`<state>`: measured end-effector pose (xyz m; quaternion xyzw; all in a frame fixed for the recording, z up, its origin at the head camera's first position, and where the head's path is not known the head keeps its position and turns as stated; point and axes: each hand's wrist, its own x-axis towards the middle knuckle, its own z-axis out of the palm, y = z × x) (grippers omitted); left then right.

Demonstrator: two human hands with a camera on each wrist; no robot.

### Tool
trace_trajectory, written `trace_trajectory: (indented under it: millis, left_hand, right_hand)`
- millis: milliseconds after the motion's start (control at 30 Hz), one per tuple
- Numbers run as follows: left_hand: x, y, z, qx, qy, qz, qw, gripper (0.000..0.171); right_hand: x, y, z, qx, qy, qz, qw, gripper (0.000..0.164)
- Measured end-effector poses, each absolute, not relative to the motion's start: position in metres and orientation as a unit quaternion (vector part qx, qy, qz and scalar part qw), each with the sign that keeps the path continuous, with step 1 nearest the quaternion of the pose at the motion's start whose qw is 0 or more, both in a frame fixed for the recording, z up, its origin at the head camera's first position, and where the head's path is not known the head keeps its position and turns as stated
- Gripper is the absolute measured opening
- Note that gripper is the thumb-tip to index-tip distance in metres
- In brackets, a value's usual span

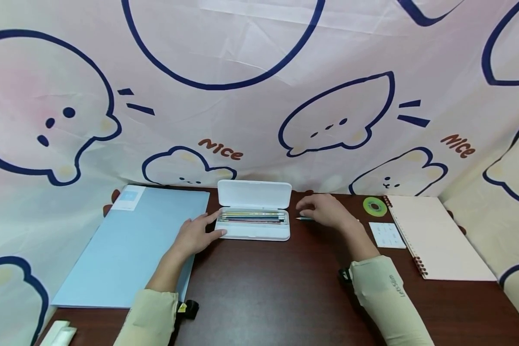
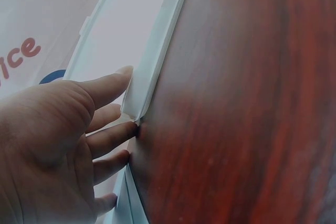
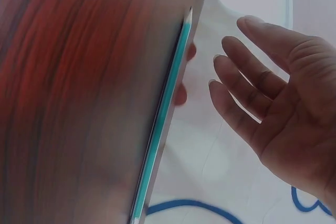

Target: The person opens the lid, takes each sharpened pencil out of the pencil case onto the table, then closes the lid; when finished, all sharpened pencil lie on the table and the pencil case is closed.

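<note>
A white pencil case [image 1: 254, 233] lies at the back middle of the table with its lid [image 1: 254, 194] raised. Several pencils [image 1: 253, 217] lie side by side in it. My left hand [image 1: 194, 236] rests at the case's left end. In the left wrist view its thumb and fingertips touch the case [image 2: 142, 85] around the near corner, fingers fairly straight. To the right of the case, my right hand [image 1: 326, 210] hovers over a teal pencil [image 3: 163, 114] on the table, fingers loosely bent with nothing between them. The pencil's sharpened tip points toward the case; the hand partly hides it in the head view.
A large light-blue folder [image 1: 134, 250] lies at left, under my left forearm. At right are a green ring-shaped roll [image 1: 375, 206], a small white card [image 1: 387, 235] and a spiral sketchbook [image 1: 445, 240]. White strips [image 1: 59, 334] lie at the near left. A printed cloth [image 1: 259, 115] hangs behind.
</note>
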<state>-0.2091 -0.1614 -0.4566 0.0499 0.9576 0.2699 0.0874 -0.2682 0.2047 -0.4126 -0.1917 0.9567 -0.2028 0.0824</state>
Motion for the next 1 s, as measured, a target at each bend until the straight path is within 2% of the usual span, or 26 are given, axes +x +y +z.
trace_trajectory:
  millis: [633,1000]
  left_hand:
    - [-0.208,-0.163,-0.457,0.048,0.957,0.274,0.082,0.070]
    - [-0.208,-0.161,-0.457,0.045,0.956,0.277,0.081,0.070]
  right_hand:
    - [-0.268,0.149,-0.419,-0.249,0.946,-0.190,0.082,0.019]
    - [-0.268,0.135,-0.422,-0.253,0.943,-0.196,0.094,0.024]
